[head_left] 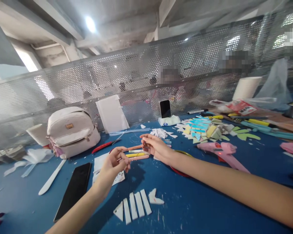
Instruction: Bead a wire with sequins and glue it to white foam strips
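Fingers of L hand (117, 162) & R hand (158, 149) loosely curled above the counter (190, 208); can't tell if they grip anything. Pens (138, 155) lie b/w the hands, ends partly hidden; L hand also blocks part of some white paper (99, 162). Red-edged thing (180, 171) mostly hidden by R forearm. White strips (133, 204) in a row, near side of counter. Backpack (80, 130) back L, contents not visible; clear bag (277, 81) far R, contents unclear. Counter blue, w/ scraps. Bg: mesh screen (136, 68), blurry people behind, concrete ceiling (127, 16).
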Motion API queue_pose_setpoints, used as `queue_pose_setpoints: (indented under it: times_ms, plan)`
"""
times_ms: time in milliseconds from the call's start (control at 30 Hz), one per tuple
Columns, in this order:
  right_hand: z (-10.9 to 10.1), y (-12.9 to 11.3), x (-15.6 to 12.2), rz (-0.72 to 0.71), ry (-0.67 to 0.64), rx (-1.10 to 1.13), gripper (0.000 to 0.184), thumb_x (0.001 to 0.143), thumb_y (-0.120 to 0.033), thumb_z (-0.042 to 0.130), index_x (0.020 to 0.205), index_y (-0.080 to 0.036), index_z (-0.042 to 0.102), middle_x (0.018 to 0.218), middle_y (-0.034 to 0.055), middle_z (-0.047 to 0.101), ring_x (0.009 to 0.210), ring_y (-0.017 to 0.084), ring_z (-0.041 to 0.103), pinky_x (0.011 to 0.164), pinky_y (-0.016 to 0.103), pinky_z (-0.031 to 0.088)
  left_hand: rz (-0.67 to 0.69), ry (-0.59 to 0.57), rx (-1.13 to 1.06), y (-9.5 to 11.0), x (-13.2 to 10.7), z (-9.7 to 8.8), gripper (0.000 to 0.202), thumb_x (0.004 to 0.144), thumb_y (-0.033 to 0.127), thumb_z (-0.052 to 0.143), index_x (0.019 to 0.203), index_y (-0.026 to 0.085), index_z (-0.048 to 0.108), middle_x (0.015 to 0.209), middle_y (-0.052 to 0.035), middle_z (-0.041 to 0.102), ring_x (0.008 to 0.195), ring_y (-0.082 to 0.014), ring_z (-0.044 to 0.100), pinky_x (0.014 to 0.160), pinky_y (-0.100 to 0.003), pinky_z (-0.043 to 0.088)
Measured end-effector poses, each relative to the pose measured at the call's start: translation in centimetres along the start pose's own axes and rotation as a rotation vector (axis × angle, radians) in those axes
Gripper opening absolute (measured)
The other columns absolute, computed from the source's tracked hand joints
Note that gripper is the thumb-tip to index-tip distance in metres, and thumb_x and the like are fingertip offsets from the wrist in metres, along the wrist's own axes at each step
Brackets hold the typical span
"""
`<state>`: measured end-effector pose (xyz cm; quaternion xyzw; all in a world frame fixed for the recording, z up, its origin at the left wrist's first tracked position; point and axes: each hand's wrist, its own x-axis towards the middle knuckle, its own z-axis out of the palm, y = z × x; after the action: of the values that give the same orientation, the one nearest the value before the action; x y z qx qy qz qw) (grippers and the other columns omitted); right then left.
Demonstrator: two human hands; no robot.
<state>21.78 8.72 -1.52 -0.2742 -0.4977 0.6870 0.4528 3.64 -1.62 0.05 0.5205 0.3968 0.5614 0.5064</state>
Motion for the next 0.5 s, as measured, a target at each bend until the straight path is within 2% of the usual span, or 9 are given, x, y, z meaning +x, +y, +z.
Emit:
queue_pose_setpoints:
  times_ms: [100,200,333,500]
  plan:
    - [0.1,-0.2,-0.5,0.001,-0.06,-0.052,0.019,0.085,-0.026,0.062,0.099,-0.018,0.054,0.07,-0.0046,0.055,0.056,0.007,0.054,0.056,0.019,0.047,0.005,0.02,-0.013,-0.3,0.3,-0.2,0.035,0.076,0.031,0.078,0.1,0.017,0.057,0.066,0.0035,0.058,0.059,-0.0109,0.056,0.054,-0.021,0.045]
    - [0.5,-0.5,-1.0,-0.003,-0.156,-0.129,0.026,0.085,-0.03,0.064,0.106,-0.017,0.055,0.074,-0.0023,0.061,0.057,0.008,0.055,0.053,0.019,0.045,0.008,0.043,-0.01,-0.2,0.3,-0.3,0.034,0.076,0.032,0.077,0.1,0.017,0.058,0.068,0.0029,0.059,0.061,-0.0114,0.056,0.057,-0.022,0.045]
    - [0.8,-0.6,-1.2,-0.026,-0.248,-0.241,0.021,0.088,-0.032,0.062,0.099,-0.015,0.061,0.084,0.0036,0.068,0.061,0.008,0.061,0.054,0.018,0.046,-0.017,0.067,0.021,0.3,0.2,-0.4,0.033,0.076,0.031,0.077,0.101,0.018,0.059,0.07,0.0026,0.06,0.061,-0.0106,0.054,0.062,-0.022,0.044]
    - [1.1,-0.6,-1.3,-0.092,-0.296,-0.325,0.018,0.088,-0.031,0.06,0.094,-0.014,0.064,0.08,0.0018,0.068,0.055,0.008,0.064,0.049,0.017,0.043,-0.025,0.09,0.032,0.4,0.1,-0.2,0.033,0.075,0.033,0.077,0.099,0.017,0.061,0.07,0.0015,0.059,0.064,-0.0126,0.056,0.063,-0.024,0.043]
